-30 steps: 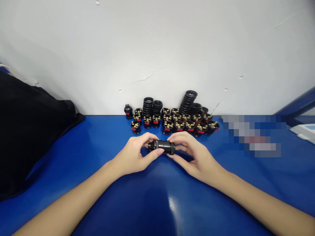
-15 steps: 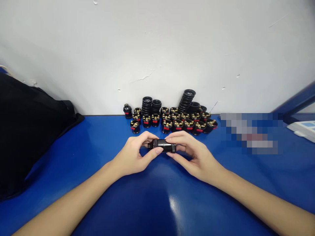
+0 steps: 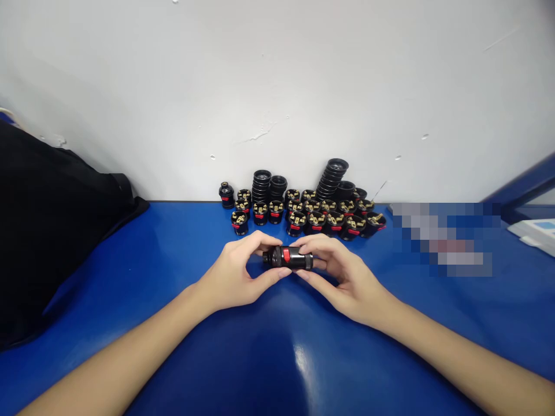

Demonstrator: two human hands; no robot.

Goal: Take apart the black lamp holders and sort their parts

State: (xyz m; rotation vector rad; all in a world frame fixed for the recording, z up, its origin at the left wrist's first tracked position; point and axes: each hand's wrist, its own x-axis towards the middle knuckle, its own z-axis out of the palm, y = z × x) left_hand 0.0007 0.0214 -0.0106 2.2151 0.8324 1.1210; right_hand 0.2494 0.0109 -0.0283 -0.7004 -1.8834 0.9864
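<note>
A black lamp socket [image 3: 288,257] with a red mark on its side lies sideways between both my hands, a little above the blue table [image 3: 277,346]. My left hand [image 3: 236,271] pinches its left end with thumb and fingers. My right hand [image 3: 342,277] grips its right end, fingers curled over the top. Behind the hands, along the wall, stands a cluster of black socket parts with brass contacts [image 3: 312,216], two short stacks of black rings [image 3: 261,186] and a taller leaning stack [image 3: 332,176].
A black bag or cloth [image 3: 47,231] fills the left side of the table. A blurred patch [image 3: 442,240] lies at the right, and a white object [image 3: 535,234] sits at the far right edge. A white wall closes the back.
The socket has been turned between my hands, so a red mark now shows on its side. Both hands stay in nearly the same place.
</note>
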